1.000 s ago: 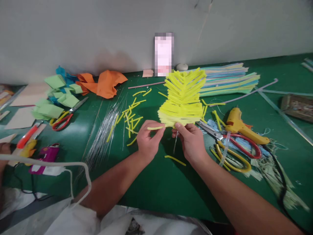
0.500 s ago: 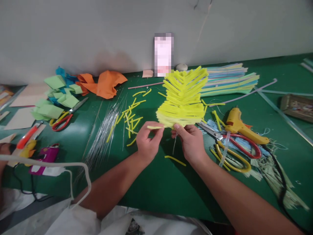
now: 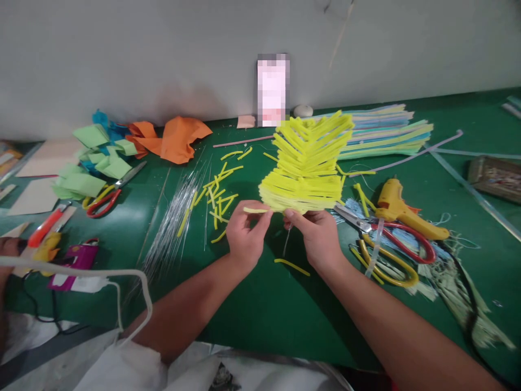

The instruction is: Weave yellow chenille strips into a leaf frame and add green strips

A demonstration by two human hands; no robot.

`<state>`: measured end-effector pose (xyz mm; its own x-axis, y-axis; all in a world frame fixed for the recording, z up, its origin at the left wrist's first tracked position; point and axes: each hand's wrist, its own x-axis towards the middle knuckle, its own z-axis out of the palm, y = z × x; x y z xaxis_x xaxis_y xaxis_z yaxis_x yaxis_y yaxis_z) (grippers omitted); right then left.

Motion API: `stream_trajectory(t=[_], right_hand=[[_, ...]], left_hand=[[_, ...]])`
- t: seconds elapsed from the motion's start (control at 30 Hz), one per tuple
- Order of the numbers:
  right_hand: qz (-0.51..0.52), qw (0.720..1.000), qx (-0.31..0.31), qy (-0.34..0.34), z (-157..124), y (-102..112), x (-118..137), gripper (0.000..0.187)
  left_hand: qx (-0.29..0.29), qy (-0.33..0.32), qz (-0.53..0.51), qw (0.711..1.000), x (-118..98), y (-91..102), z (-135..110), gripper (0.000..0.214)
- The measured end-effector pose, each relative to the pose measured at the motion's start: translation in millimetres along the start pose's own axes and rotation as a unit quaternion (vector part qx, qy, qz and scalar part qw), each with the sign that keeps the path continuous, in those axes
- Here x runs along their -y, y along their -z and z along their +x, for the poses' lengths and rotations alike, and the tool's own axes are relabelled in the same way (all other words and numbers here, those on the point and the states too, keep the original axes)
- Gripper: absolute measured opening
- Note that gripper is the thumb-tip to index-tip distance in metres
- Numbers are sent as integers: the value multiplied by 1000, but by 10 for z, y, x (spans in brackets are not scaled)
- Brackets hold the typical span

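A feather-like shape of yellow pipe cleaners (image 3: 311, 157) is held up over the green table, its short strips lying side by side in rows. My right hand (image 3: 317, 233) is closed on its lower edge, and thin wires (image 3: 287, 241) hang below the fingers. Thumb and finger of my left hand (image 3: 247, 231) pinch a short yellow pipe cleaner piece (image 3: 254, 210) at the left of that edge. Whether this piece touches the shape I cannot tell. One loose yellow strip (image 3: 292, 266) lies on the table below my hands.
Cut yellow pieces (image 3: 220, 201) and silvery wires (image 3: 175, 217) lie left. Pastel pipe cleaners (image 3: 391, 138) lie behind. Scissors (image 3: 391, 250) and a yellow glue gun (image 3: 401, 209) are at right. A phone (image 3: 272, 92) leans on the wall. Another person's hand (image 3: 8, 247) shows far left.
The yellow shape's top has shifted slightly right, and the hanging wires have swung a little left. My right fingers have moved slightly left; my left hand keeps its pinch.
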<state>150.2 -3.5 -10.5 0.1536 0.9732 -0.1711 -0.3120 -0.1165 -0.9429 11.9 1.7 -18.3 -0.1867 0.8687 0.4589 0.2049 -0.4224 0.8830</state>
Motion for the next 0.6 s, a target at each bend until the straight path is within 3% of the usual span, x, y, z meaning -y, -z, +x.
stream_trajectory(t=[0.2,0.4,0.6], right_hand=[[-7,1000,19,-14,-3,4,17,18],[-19,998,54,-25,-22,-8,51,19],[-29,998,52,-26,-36,-15,17,20]], left_hand=[[3,-104,41,994,-19,31,55,8],[-4,-139,74,987,-21,54,66,13],[37,-155,94,983,-35,101,77,16]])
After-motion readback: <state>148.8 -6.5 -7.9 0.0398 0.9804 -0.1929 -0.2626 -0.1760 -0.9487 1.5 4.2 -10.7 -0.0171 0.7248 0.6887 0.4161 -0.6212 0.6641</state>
